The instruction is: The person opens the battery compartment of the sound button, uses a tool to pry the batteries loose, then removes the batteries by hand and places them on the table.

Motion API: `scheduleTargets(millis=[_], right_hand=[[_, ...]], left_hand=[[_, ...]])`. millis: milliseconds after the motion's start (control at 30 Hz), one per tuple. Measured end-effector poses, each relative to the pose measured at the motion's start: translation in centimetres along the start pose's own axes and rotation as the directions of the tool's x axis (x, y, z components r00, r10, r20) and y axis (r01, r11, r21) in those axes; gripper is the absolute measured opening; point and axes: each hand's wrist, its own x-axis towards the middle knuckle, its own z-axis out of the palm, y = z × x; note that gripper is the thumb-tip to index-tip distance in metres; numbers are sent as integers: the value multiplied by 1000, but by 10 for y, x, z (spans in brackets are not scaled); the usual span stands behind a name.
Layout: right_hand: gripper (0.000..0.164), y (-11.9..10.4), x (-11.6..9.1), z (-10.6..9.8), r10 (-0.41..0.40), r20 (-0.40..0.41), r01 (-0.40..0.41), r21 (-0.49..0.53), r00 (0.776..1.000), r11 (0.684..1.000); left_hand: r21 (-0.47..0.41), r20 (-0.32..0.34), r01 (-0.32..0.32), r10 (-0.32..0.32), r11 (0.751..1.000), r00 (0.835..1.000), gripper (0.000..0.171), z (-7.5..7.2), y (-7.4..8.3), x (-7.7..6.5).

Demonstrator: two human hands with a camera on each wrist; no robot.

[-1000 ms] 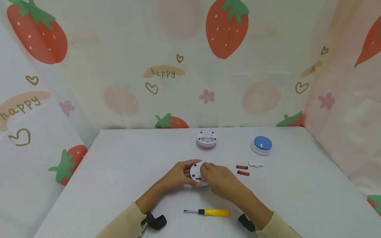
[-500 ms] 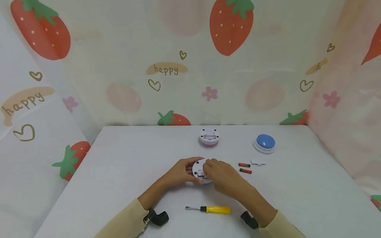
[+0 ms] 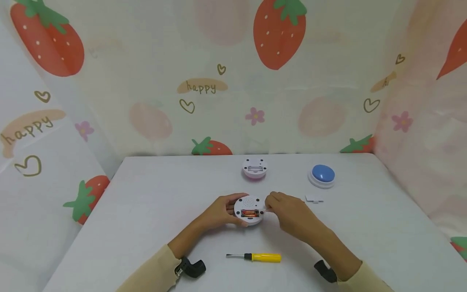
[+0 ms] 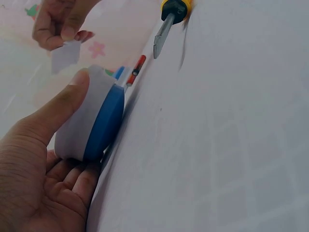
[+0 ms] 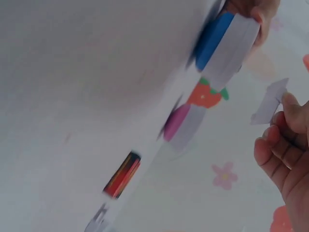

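Left grip (image 3: 225, 215), a bare hand, is clamped on a round push button (image 3: 249, 201), thumb and fingers at different parts of its rim. The button is about midway between the left and right edges of the desk (image 3: 164, 182), underside up and tilted, its blue dome toward the desk; whether it touches is hard to tell. Two batteries (image 3: 249, 213) lie side by side in its uncovered compartment. Right grip (image 3: 297, 215), also a bare hand, has thumb and finger together on a small white cover (image 5: 270, 102), pinched just beside the button's right side. Past that hand, toward the right edge, a second white cover (image 3: 314, 198) lies on the desk, with loose batteries (image 5: 121, 175) near it. A pink-domed button (image 3: 255, 163) sits underside up near the far edge, its compartment uncovered. A blue-topped button (image 3: 323, 173) stands upright toward the far right corner. Toward the near edge, between the forearms, a yellow-handled screwdriver (image 3: 266, 258) points its blade to the left edge. Strawberry-printed sheeting (image 3: 157, 61) rises behind the far edge.
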Motion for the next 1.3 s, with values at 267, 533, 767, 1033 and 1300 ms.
scheduleTargets(millis=[267,533,767,1033,1300], right_hand=[[23,35,-24,-8,-21,-75,15,-81,997,997],[36,67,-45,-14,-1,-56,-7,-129,998,992],[25,85,-61,-16,58,-21,-61,-125,998,990],[21,103,-73,-11,78,26,-74,-130,997,989],[25,113,-74,-6,116,121,-100,-134,986,986]], left_hand=[[8,-14,10,-10,1000,1000,86,1,1,0],[29,-17,5,-5,1000,1000,87,0,-2,-2],[20,-19,4,-3,1000,1000,86,0,-2,-2],[-3,-6,7,-7,1000,1000,85,2,0,-1],[4,-12,13,-13,1000,1000,85,1,-2,-3]])
